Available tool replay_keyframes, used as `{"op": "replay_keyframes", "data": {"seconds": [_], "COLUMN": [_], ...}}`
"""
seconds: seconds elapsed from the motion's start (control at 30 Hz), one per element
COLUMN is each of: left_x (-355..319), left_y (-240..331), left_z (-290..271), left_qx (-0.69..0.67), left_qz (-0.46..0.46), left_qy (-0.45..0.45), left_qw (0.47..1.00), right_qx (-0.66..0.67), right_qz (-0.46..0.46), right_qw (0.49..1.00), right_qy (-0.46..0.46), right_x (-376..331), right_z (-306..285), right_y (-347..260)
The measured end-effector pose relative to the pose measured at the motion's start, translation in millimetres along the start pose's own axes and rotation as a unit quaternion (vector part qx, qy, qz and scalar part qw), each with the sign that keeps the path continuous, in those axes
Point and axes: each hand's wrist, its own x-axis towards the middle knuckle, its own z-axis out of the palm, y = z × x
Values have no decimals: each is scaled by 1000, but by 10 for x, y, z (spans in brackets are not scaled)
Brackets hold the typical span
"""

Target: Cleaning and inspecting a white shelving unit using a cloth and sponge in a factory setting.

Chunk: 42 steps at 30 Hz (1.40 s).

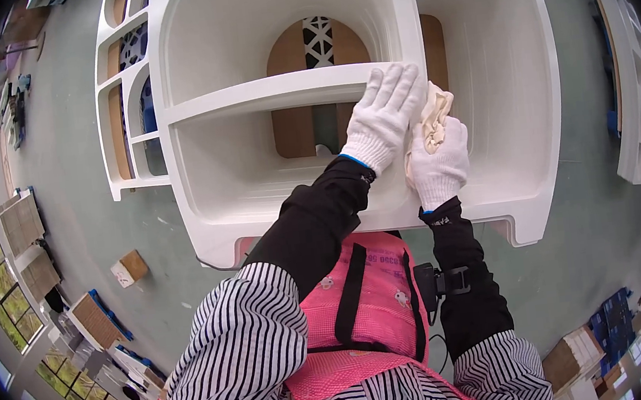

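A large white moulded unit with deep rounded compartments [276, 85] stands right in front of me. My left hand [385, 116], in a white knit glove, lies flat with fingers stretched out where the cross divider meets the upright one. Close beside it, my right hand [441, 161], gloved the same way, grips a crumpled cream cloth [436, 117] against the upright divider. Part of the cloth is hidden by the fingers. Brown panels [293, 132] with a dark gap between them show through the openings at the bottom of the compartments.
Another white compartmented frame [109, 137] stands close on the left, and a further white unit [632, 85] is at the far right. A small cardboard box [130, 268] sits on the green floor [181, 295]. Stacked boxes [574, 358] are at the lower right.
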Motion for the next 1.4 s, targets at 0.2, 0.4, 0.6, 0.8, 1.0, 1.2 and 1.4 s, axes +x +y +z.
{"op": "replay_keyframes", "data": {"seconds": [0.2, 0.4, 0.6, 0.8, 1.0, 1.2, 1.4], "left_x": [-684, -1366, -1983, -1469, -1328, -1174, -1282], "left_y": [128, -269, -1588, -2304, -2586, -2516, -2491], "left_z": [-450, -1603, -2129, -2006, -1925, -1853, -1974], "left_qx": [-148, -87, 80, -23, 44, 1, 9], "left_qz": [-17, -126, -547, -579, -637, -606, -613], "left_qy": [-116, -71, 168, -17, 42, 84, 85], "left_qw": [982, 986, 816, 815, 769, 791, 785], "right_qx": [24, 419, 370, 3, -204, -227, -349], "right_qz": [8, 212, 102, 15, 40, 84, -142], "right_qw": [1000, 864, 915, 994, 974, 969, 918], "right_qy": [17, -183, -127, -108, -90, -38, -125], "right_x": [7, 624, 1286, 1953, 2515, 3507, 3722], "right_z": [-7, -283, -150, 289, 729, 888, 1540], "right_y": [-17, 118, -535, -321, -1131, -1728, -2619]}}
